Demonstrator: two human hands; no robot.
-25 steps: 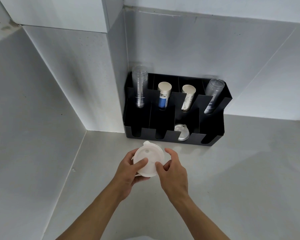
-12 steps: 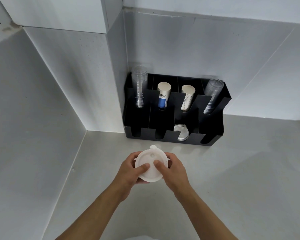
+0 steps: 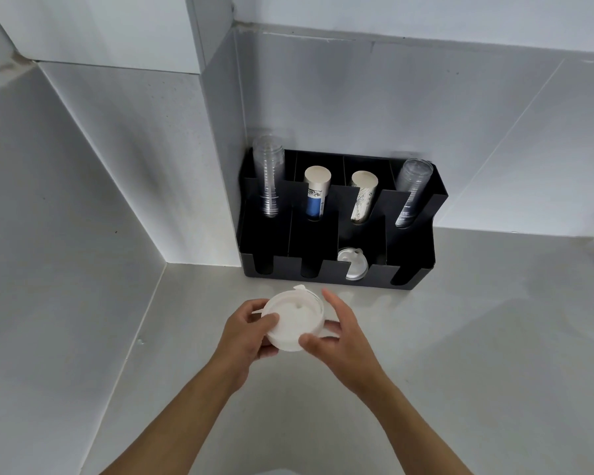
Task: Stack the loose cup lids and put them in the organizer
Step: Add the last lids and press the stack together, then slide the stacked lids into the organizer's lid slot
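Both hands hold a white stack of cup lids [image 3: 294, 320] above the counter, just in front of the black organizer [image 3: 412, 255]. My left hand [image 3: 244, 334] grips the stack's left side with the thumb on top. My right hand [image 3: 340, 334] cups its right side, fingers spread around the rim. More white lids [image 3: 352, 264] stand in the organizer's third front slot. The other front slots look dark and I cannot tell what they hold.
The organizer's back row holds clear cup stacks [image 3: 268, 176] [image 3: 412, 190] and two paper cup stacks [image 3: 316, 193] [image 3: 362, 197]. It sits in a corner against a white wall column [image 3: 172, 166]. The grey counter [image 3: 477, 337] stretches right.
The lid stack has tilted and shifted slightly left while staying in both hands. My right hand's fingers have spread around its rim.
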